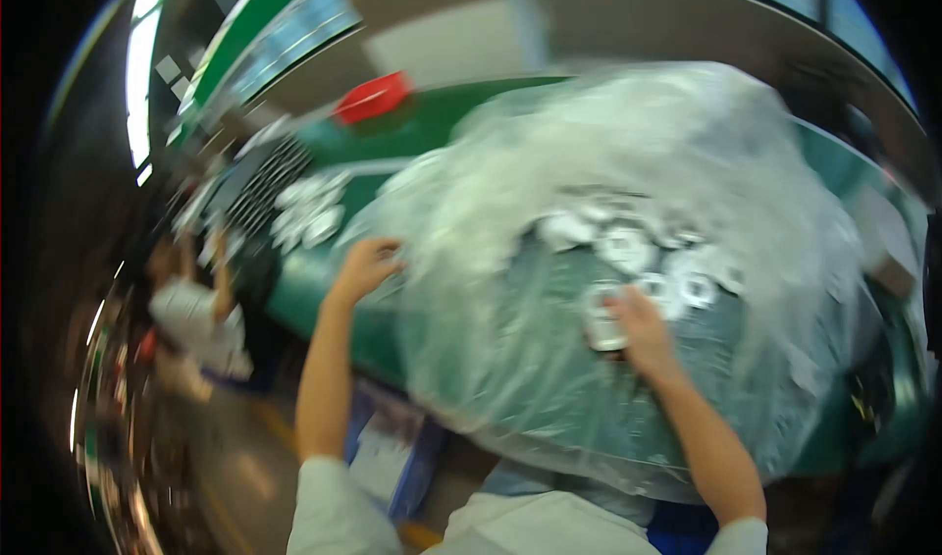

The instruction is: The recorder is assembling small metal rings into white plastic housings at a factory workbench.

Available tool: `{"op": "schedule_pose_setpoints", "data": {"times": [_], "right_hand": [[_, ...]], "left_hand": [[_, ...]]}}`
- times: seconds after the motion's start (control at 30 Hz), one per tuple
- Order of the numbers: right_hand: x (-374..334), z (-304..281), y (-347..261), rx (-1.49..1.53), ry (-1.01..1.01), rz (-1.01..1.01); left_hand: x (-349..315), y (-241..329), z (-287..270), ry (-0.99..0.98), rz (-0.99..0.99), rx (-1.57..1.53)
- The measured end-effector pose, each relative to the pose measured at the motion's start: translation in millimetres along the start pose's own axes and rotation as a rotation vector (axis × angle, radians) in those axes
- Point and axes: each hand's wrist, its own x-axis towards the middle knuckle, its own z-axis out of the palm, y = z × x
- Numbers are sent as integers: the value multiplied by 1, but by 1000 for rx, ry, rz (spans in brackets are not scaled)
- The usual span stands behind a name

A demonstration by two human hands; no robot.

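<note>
My right hand (648,334) is closed on a white round part (603,317) with a ring-like face, over a large clear plastic bag (471,329). Just beyond it, several similar white round parts (626,249) lie in a loose heap on the bag. Near the left edge of the bag hangs my left hand (368,268), fingers loosely bent and a little apart, with nothing visible in it. Motion blur hides the finer shape of the parts and fingertips.
The bag covers much of a green table (309,300). Farther left lie more white parts (312,210) and a dark rack with rows (267,184). A red scoop-like tray (373,98) stands at the back. A co-worker (201,324) is at the left; a blue bin (417,472) sits below.
</note>
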Motion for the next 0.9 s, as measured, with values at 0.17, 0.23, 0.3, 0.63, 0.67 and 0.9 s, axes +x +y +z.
{"op": "schedule_pose_setpoints", "data": {"times": [0.17, 0.23, 0.3, 0.63, 0.67, 0.9], "right_hand": [[-2, 6, -35, 426, -152, 223], [-1, 2, -30, 424, -181, 204], [-1, -3, -29, 417, -189, 199], [13, -3, -23, 594, -158, 254], [14, -2, -28, 628, -151, 262], [8, -5, -28, 679, -117, 278]], "left_hand": [[-29, 0, -42, 66, -233, -558], [-32, 33, -45, 137, -303, -774], [-30, 48, -42, 190, -205, -745], [15, 209, 62, -185, 139, -967], [21, 209, 75, -156, 182, -939], [22, 201, 119, -67, 320, -885]]}}
